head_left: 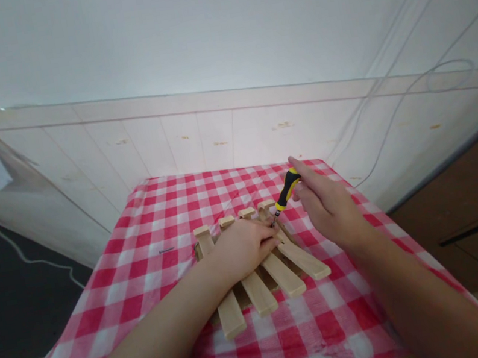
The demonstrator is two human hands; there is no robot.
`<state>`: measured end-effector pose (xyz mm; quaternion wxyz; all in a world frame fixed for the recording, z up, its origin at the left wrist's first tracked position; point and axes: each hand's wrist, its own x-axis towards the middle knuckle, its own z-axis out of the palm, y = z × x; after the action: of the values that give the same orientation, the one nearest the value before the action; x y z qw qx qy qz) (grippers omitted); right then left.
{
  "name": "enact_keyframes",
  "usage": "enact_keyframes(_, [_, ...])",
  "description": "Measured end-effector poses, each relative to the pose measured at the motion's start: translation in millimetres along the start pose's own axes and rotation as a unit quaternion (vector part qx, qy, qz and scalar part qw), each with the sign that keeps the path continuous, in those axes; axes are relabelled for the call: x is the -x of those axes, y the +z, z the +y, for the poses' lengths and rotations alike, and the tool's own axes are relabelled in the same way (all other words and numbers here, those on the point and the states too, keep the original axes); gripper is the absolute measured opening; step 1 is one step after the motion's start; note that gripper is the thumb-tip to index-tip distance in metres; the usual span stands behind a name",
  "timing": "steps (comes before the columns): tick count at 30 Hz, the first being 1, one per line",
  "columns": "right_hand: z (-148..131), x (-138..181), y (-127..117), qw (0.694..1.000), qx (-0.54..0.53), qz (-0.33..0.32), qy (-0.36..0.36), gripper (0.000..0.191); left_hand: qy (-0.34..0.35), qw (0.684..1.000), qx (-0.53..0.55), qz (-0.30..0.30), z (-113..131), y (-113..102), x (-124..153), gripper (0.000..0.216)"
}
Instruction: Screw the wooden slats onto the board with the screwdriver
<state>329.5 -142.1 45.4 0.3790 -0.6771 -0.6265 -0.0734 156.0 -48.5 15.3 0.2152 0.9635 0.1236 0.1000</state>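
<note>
My left hand (pixel 243 245) lies across several light wooden slats, fingers bent down on the rightmost slat (pixel 305 258) close to the screwdriver's tip. Whether those fingers also pinch a small screw there is hidden. A black and yellow screwdriver (pixel 287 188) leans with its shaft down at that slat. Its handle end is in my right hand (pixel 328 204), fingers closed about it and the index finger stretched up. Under the slats sits a brown crosspiece (pixel 275 283), mostly covered by them and my hand. The slats fan out towards me, with notched blocks at their far ends.
A red and white checked cloth (pixel 138 287) covers the table. On it, left of the slats, lies a small dark thin piece (pixel 166 250). A panelled white wall (pixel 200 139) stands right behind the table. Loose cables (pixel 389 129) hang along the right wall.
</note>
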Motion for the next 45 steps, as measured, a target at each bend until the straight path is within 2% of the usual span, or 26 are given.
enact_keyframes(2, [5,0,1,0.999,-0.035,0.018,0.022,0.042,-0.001,1.0,-0.002,-0.001,0,0,0,0.022])
enact_keyframes(4, [9,-1,6,0.993,-0.068,0.07,0.073,0.034,-0.006,1.0,-0.002,-0.001,0,0,0,0.022])
enact_keyframes(7, [11,-1,14,0.978,-0.125,0.124,0.116,0.034,-0.009,1.0,0.002,-0.004,2,-1,0,0.022])
enact_keyframes(11, [8,5,18,0.972,-0.217,0.072,0.045,0.03,-0.001,1.0,0.002,-0.002,3,-2,0,0.022])
enact_keyframes(14, [5,8,15,0.977,-0.213,0.02,0.002,0.038,0.0,1.0,-0.003,0.002,3,-1,0,0.023])
enact_keyframes(18, [-4,8,16,0.974,-0.227,-0.02,0.001,0.049,-0.004,1.0,-0.005,0.008,3,0,0,0.023])
enact_keyframes(21, [-13,7,20,0.976,-0.207,-0.063,0.02,0.036,-0.009,1.0,-0.009,0.006,4,-1,0,0.023])
enact_keyframes(23, [-14,6,24,0.979,-0.191,-0.056,0.041,0.022,-0.013,1.0,-0.012,0.004,4,-1,1,0.023])
enact_keyframes(26, [-10,6,28,0.97,-0.221,-0.024,0.103,0.011,-0.012,1.0,-0.012,0.002,5,-2,1,0.022])
enact_keyframes(31, [-1,5,33,0.957,-0.228,0.033,0.179,0.028,-0.005,1.0,-0.006,0.004,5,-3,0,0.021])
enact_keyframes(33, [-1,5,34,0.957,-0.227,0.027,0.18,0.027,-0.006,1.0,-0.005,-0.001,5,-3,0,0.022])
enact_keyframes(40, [-3,7,26,0.937,-0.285,-0.057,0.192,0.024,-0.029,0.999,0.005,-0.023,6,-4,-1,0.022])
enact_keyframes(45, [1,8,27,0.933,-0.312,-0.051,0.172,0.021,-0.01,1.0,0.002,-0.005,5,-3,0,0.022])
